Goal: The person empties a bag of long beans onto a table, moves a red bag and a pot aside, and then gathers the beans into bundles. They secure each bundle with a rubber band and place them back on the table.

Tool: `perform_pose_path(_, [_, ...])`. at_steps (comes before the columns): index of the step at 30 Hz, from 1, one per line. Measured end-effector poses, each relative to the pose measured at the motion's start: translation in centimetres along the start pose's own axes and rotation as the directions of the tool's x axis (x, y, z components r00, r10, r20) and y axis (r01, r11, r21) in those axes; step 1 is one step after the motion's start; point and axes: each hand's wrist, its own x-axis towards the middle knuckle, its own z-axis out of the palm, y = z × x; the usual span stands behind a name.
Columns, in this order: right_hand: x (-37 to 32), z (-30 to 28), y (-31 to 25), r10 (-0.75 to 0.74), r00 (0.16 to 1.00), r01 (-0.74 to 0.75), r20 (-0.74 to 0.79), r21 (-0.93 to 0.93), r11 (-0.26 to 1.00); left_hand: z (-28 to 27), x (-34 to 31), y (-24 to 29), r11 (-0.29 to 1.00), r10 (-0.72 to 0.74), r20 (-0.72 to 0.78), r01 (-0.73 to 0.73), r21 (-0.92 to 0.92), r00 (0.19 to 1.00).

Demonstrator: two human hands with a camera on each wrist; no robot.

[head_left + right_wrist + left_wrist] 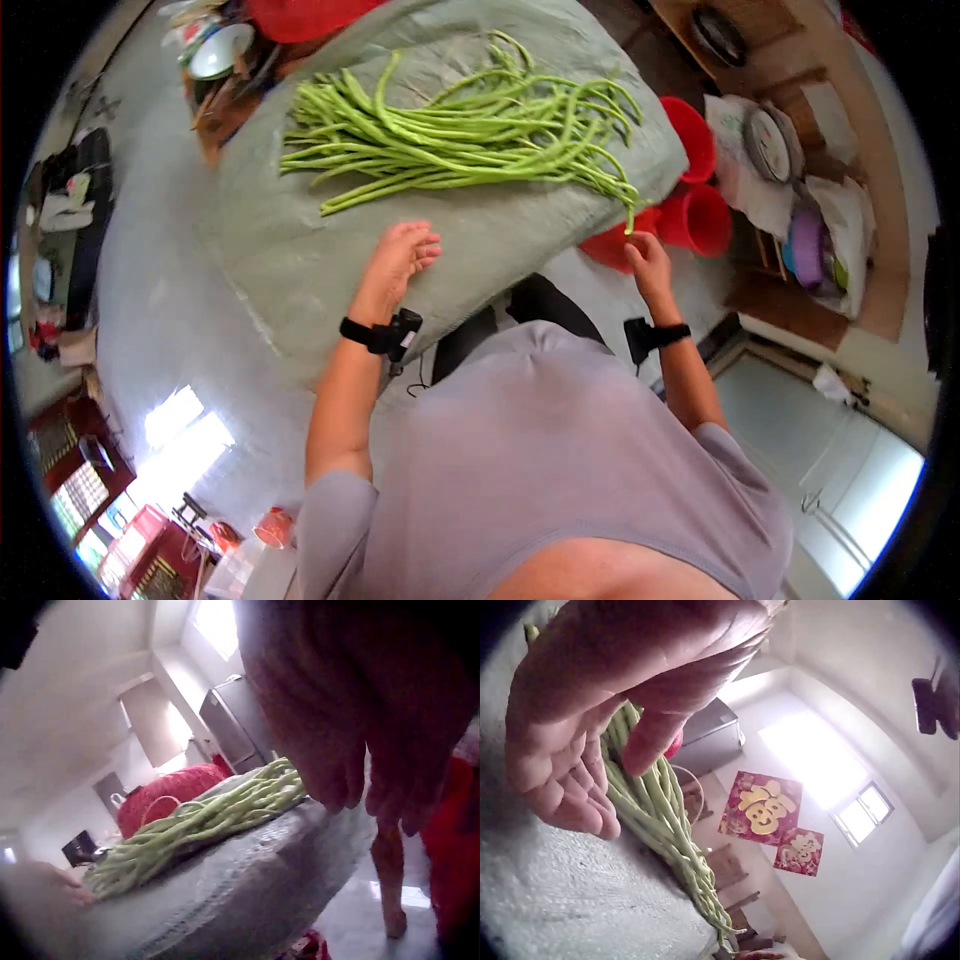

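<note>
A spread bundle of long green beans (450, 135) lies across a table draped with a grey-green woven sheet (290, 250). Just below the bundle's near edge, my left hand (400, 255) hovers over the sheet with fingers loosely bent. In the left wrist view that hand (577, 742) holds nothing, its thumb overlapping the beans (656, 795). My right hand (652, 268) is beyond the sheet's right edge, fingertips close to the drooping bean tips. Seen from the right wrist, its fingers (345, 780) hang down loosely beside the sheet's edge, with no bean between them.
Red buckets (695, 220) stand on the floor at the table's right corner. A red plastic item (310, 15) is at the far edge. A wooden shelf with a round pan (768, 145) and a purple basin (806, 248) runs along the right.
</note>
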Motion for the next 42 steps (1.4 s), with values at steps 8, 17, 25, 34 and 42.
perform_pose_path(8, [0.7, 4.4, -15.6, -0.256, 0.768, 0.312, 0.587, 0.006, 0.950, -3.6, -4.3, 0.8, 0.853, 0.169, -0.232, -0.260, -0.451, 0.958])
perform_pose_path(17, [6.0, 16.6, -25.8, -0.782, 0.558, 0.826, 0.277, -0.103, 0.554, -6.7, -20.0, 0.6, 0.640, 0.265, -0.515, -0.548, -0.538, 0.815])
perform_pose_path(25, [8.0, 24.0, -26.9, -0.611, 0.721, 0.689, 0.327, -0.437, 0.579, -10.1, -18.5, -0.3, 0.603, 0.283, -0.340, -0.442, -0.664, 0.897])
perform_pose_path(34, [4.4, 24.3, -27.3, -0.439, 0.789, 0.613, 0.429, -0.513, 0.601, -14.0, -13.9, -0.7, 0.652, 0.340, -0.069, -0.288, -0.701, 0.938])
perform_pose_path(42, [3.9, 21.7, -27.0, -0.559, 0.812, 0.561, 0.170, 0.038, 0.827, -11.8, -8.5, 1.5, 0.741, 0.289, 0.202, -0.085, -0.666, 0.936])
